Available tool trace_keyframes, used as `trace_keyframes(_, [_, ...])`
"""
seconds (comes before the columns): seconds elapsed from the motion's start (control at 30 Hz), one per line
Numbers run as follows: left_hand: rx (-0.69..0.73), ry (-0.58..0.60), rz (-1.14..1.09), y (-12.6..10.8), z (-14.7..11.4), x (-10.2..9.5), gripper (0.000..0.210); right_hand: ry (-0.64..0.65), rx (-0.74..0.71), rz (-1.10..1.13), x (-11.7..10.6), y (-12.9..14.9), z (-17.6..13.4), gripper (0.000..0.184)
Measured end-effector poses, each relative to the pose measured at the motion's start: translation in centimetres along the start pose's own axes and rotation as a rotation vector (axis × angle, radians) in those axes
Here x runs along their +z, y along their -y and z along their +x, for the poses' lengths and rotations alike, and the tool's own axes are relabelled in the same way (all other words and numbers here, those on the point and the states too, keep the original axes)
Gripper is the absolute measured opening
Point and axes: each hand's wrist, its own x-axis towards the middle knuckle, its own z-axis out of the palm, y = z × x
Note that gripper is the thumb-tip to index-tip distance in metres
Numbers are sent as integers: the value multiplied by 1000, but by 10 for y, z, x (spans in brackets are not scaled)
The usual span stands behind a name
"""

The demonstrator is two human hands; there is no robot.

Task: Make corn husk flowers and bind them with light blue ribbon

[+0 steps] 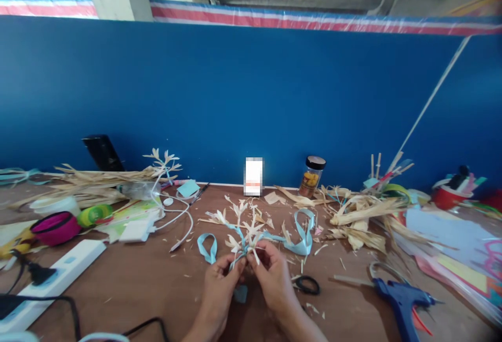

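Note:
Low over the middle of the table, my left hand (pixel 219 287) and my right hand (pixel 274 274) are close together, fingertips pinched around one small spray of pale husk flowers (pixel 251 232). Its thin stems are wrapped in light blue. A light blue ribbon (pixel 304 235) curls on the right side of the spray, and a ribbon loop (pixel 207 248) lies to its left. Beside my right hand is a black ring-shaped handle (pixel 308 284), partly hidden by the hand. Below the fingers lies a small blue piece (pixel 240 294).
To the right are a blue glue gun (pixel 403 295), dried husks (pixel 358 221), papers (pixel 443 232) and a black-lidded jar (pixel 311 177). On the left stand a white power strip (pixel 74 279), a charger with cable (pixel 137 229) and a magenta band (pixel 55 228). A blue partition (pixel 235 91) closes the back.

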Motion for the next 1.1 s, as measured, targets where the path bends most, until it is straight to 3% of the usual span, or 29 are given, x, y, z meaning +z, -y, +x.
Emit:
trace_keyframes(0.83, [141, -14, 241, -12, -7, 1, 23, -14, -24, -33, 0, 6, -3, 6])
trace_keyframes(1.1, [121, -39, 203, -10, -7, 1, 20, -10, -42, -53, 0, 5, -4, 6])
